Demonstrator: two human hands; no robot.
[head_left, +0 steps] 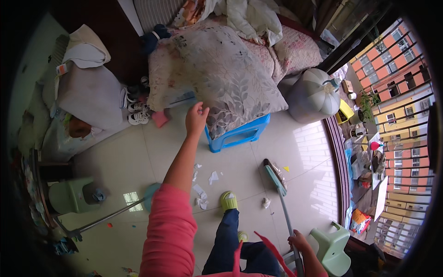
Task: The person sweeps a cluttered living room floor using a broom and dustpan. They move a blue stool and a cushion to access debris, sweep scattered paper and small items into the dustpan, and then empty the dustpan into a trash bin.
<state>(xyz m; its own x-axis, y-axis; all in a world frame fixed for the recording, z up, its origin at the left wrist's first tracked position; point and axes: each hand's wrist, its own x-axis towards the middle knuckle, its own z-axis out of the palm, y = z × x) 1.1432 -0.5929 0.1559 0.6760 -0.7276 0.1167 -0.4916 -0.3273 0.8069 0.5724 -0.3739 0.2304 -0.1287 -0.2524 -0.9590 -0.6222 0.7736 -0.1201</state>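
Observation:
My left hand [196, 119] reaches forward with loosely bent fingers and nothing seen in them. It is close to the edge of a leaf-patterned grey pillow [232, 79]; whether it touches the cloth is hard to tell. That pillow lies partly over a blue plastic stool [238, 133]. Low on the right, my right hand [299, 240] grips the handle of a broom [286, 211]. The teal broom head [276, 178] rests on the tiles. Torn white paper scraps [200, 197] and a crumpled piece [265, 203] lie on the floor between the broom and my left sleeve.
A long-handled dustpan [151, 197] is partly behind my left arm. Green plastic stools stand at left [71, 195] and right [331, 247]. A striped round container [313, 97] is beside the balcony sill. Shoes [138, 112] sit near a covered seat [90, 93].

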